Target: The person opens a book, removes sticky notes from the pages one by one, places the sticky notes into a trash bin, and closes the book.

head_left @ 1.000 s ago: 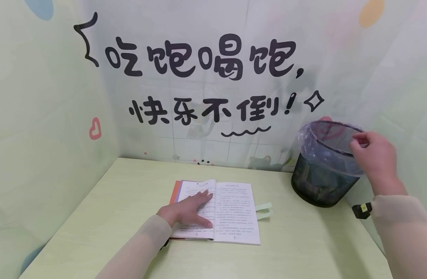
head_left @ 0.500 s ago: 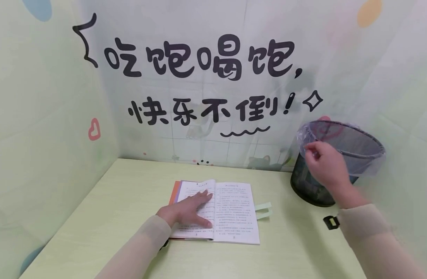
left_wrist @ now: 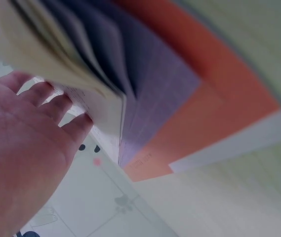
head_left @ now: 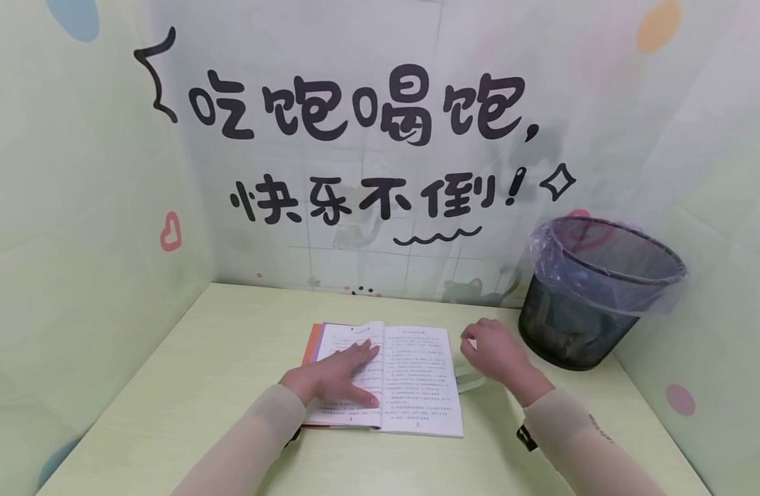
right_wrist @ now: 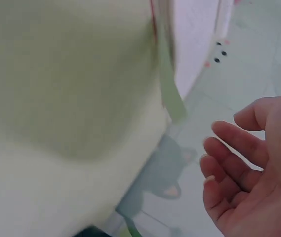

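While the left hand [head_left: 331,375] lies spread on the left half of the open book [head_left: 419,379], at the lower middle of the head view, the right hand [head_left: 496,350] hangs loosely curled, thumb apart from fingers, just right of the book and near its green tabs [head_left: 470,386]. Farther right stands a black bin [head_left: 553,324] with a clear bag [head_left: 643,296]. Table [head_left: 212,386] fills the lower frame; black lettering [head_left: 386,196] crosses the upper middle.
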### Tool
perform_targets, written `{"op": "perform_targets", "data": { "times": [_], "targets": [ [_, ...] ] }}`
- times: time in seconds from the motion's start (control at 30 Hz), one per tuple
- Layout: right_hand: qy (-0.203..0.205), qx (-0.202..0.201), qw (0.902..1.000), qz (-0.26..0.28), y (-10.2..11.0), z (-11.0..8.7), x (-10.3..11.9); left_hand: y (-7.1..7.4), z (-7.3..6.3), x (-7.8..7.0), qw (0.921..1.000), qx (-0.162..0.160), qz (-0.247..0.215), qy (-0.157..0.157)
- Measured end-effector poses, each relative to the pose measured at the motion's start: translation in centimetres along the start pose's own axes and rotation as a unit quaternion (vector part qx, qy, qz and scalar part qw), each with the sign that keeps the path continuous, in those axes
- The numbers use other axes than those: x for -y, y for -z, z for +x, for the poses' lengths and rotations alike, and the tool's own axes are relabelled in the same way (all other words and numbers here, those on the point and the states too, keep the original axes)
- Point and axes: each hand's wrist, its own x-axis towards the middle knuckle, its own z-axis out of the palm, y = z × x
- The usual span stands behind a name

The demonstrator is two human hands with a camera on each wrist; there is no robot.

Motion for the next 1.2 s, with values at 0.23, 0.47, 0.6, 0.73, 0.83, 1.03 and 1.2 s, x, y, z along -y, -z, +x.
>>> {"op": "perform_targets", "data": {
  "times": [0.23, 0.47, 0.6, 0.73, 0.83, 1.03, 1.2],
  "targets": [
    [-0.034, 0.053, 0.9976, -0.031, -3.2, 0.1, 0.8, 0.1, -0.1, -0.2, 1.0000, -0.001, 0.000, 0.002],
    [-0.047, 0.073, 0.9959, -0.026, -4.5, -0.1, 1.3, 0.0, -0.1, -0.1, 1.0000, 0.000, 0.000, 0.006],
    [-0.039, 0.072, 0.9961, -0.033, -4.3, -0.3, 1.7, 0.0, 0.0, 0.0, 1.0000, 0.002, 0.002, 0.003],
    [-0.017, 0.065, 0.9965, -0.051, -3.4, -0.3, 2.1, 0.0, 0.0, 0.1, 1.0000, -0.001, 0.004, 0.003],
    [-0.001, 0.057, 0.9965, -0.061, -2.6, -0.2, 2.4, 0.1, 0.0, 0.0, 1.0000, -0.001, 0.005, 0.006],
    [0.014, 0.037, 0.9964, -0.075, -1.3, -0.2, 3.2, 0.0, 0.0, 0.0, 0.9999, -0.003, 0.007, 0.012],
    [0.010, 0.029, 0.9933, -0.111, -1.0, -0.4, 4.1, -0.1, 0.0, 0.0, 0.9999, -0.005, 0.010, 0.012]
  ]
}}
